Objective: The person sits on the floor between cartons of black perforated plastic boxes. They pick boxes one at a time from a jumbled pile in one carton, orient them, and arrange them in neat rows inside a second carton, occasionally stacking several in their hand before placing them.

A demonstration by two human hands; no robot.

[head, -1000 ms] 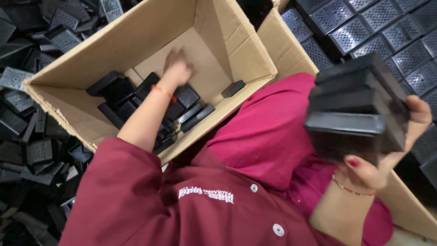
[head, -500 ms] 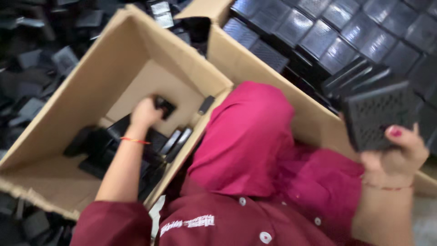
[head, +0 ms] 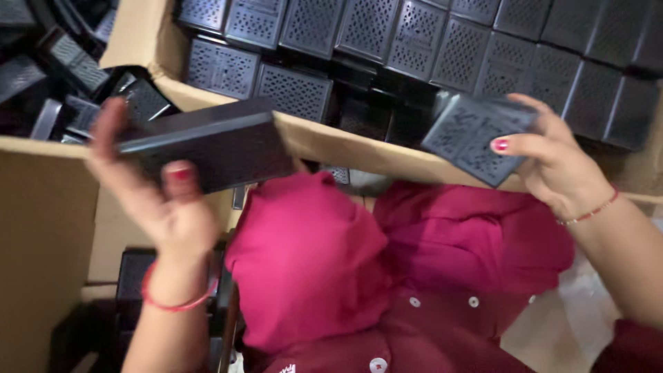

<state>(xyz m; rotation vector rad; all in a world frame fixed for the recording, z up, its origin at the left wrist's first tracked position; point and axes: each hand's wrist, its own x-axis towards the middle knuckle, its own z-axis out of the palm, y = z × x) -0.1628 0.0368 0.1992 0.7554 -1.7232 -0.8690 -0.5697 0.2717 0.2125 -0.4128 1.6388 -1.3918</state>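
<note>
Hidden bits: left box (head: 41,228) is cut off by the frame edge, its wall fills the lower left and covers most of what's inside; only a few dark parts (head: 135,276) peek out behind the wrist. Loose pile (head: 62,62) top left is dim and blurry, can't make out single pieces.
Left hand (head: 162,207): raised, palm up, thumb clamped on top of a black block (head: 207,148) that's gripped lengthwise. Motion blur smears the fingers, so the far side of the grip is hard to read.
Lap: pink cloth (head: 311,255) fills the middle and hides whatever is under it.
Right hand (head: 559,166): pinching a perforated grille (head: 476,138) by its right end, thumb on the face, fingers behind it. It's tilted and hangs over the right box's (head: 359,152) near rim.
Right box: rows of the same grilles (head: 387,34), packed tight, top rows cut off.
Change: half a second ago the left hand was down inside the left box; now it's up with the block. The right hand has come in closer, still on its grille.
Room: open gap between both hands, above the lap; box walls crowd both sides.
</note>
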